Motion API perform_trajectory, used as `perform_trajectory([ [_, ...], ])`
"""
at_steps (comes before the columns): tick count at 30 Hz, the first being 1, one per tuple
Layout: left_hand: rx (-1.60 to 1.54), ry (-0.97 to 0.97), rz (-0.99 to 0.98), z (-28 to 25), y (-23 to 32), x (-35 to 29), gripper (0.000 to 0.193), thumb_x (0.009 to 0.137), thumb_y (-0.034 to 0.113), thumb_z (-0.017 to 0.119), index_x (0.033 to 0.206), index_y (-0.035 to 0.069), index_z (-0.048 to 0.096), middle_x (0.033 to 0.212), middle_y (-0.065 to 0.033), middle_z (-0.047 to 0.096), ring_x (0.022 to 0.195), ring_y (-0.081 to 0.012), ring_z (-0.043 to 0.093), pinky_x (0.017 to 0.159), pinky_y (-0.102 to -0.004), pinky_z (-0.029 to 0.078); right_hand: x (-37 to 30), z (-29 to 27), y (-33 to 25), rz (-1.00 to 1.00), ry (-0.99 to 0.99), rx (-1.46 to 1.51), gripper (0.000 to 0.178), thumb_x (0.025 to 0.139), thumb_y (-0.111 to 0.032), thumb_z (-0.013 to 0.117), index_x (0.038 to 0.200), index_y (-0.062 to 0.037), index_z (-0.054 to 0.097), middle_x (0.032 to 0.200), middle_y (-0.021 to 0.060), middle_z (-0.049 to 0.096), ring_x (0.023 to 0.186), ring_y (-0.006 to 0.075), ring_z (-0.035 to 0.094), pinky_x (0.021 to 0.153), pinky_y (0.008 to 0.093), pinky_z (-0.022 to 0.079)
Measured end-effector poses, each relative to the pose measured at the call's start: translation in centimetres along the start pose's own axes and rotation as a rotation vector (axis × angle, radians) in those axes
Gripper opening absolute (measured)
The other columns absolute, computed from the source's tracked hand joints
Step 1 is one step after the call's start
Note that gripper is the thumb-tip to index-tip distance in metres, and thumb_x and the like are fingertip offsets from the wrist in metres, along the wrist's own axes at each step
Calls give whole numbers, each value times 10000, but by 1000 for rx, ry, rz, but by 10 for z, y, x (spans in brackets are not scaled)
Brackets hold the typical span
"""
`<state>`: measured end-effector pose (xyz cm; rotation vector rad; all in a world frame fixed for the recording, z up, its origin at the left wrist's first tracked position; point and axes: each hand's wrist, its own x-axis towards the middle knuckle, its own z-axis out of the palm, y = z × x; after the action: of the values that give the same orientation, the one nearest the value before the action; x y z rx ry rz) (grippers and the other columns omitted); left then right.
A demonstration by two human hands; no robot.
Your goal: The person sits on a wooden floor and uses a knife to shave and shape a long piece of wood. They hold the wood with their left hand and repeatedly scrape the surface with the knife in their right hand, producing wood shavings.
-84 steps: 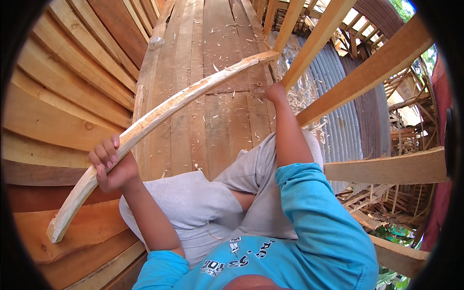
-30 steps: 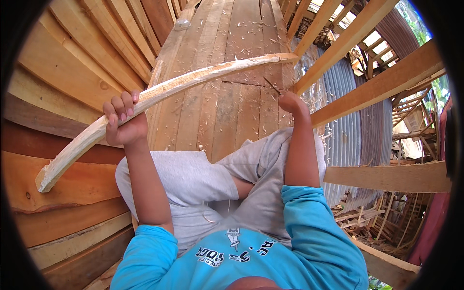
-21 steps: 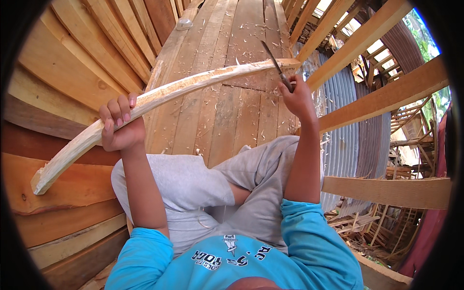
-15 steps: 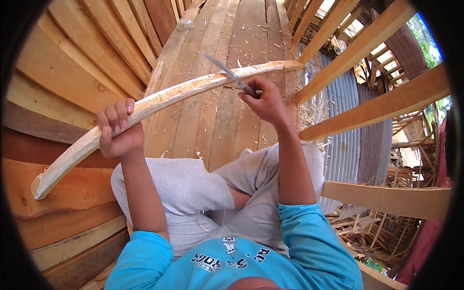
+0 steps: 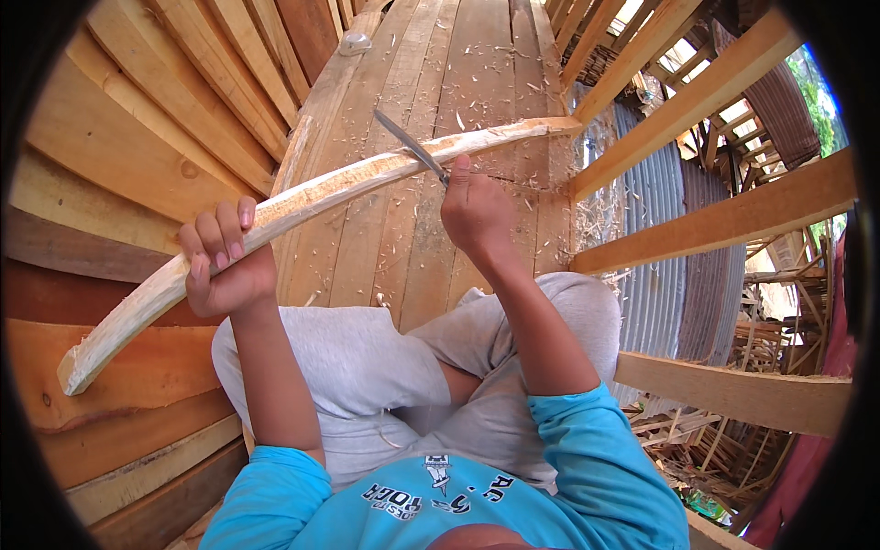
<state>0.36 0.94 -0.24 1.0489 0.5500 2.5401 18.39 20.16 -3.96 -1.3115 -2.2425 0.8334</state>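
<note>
A long, curved pale piece of wood [image 5: 339, 181] with rough-shaved faces runs from low on the left up to a slat at the right. My left hand [image 5: 227, 261] is wrapped round it, left of its middle, fingers over the top. In my right hand [image 5: 478, 209] is a knife [image 5: 409, 142], gripped by its handle, which the fingers mostly cover. The thumb lies along the handle's top. The blade crosses the wood and points up and to the left; its edge seems to touch the wood's upper side.
Plank flooring [image 5: 380, 247] lies beyond my crossed legs, strewn with wood shavings. A small clear container [image 5: 355, 43] sits at the far left. Board walling [image 5: 119, 156] rises on the left. On the right are wooden slats [image 5: 724, 215], with corrugated metal sheets [image 5: 653, 247] beyond them.
My right hand has moved left and slightly down, turning so its back faces up. The knife has slid left along the wood. My left hand keeps its grip; the wood's left end dips slightly.
</note>
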Motion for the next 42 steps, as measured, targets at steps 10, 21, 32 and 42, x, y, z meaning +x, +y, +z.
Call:
perform_trajectory([
  [10, 15, 7, -31, -1, 5, -2, 282, 764, 190, 628, 651, 200, 370, 608, 75, 378, 637, -91, 417, 803, -296, 369, 12, 22, 6, -40, 155, 25, 499, 926, -258, 386, 624, 47, 641, 657, 298, 602, 641, 482, 609, 680, 562, 477],
  [21, 31, -37, -53, -7, 11, -1, 256, 777, 187, 632, 663, 197, 403, 614, 62, 382, 660, -99, 422, 838, -313, 368, 30, 16, 29, 7, 242, -116, 497, 922, -281, 367, 714, 46, 678, 755, 292, 651, 718, 464, 649, 694, 535, 519],
  [32, 16, -21, -22, -4, 1, -4, 251, 770, 214, 634, 672, 207, 404, 614, 74, 379, 635, -83, 404, 820, -296, 369, 31, -14, 52, 206, 61, -8, 632, 1007, -389, 294, 853, 81, 688, 905, 318, 663, 887, 496, 638, 825, 553, 473],
  [42, 4, 64, -36, 3, 3, -6, 256, 761, 197, 633, 654, 208, 401, 611, 74, 376, 633, -85, 401, 802, -295, 369, 22, 28, 37, 131, 231, 10, 564, 976, -331, 345, 723, 67, 655, 737, 295, 642, 732, 477, 641, 711, 558, 482],
])
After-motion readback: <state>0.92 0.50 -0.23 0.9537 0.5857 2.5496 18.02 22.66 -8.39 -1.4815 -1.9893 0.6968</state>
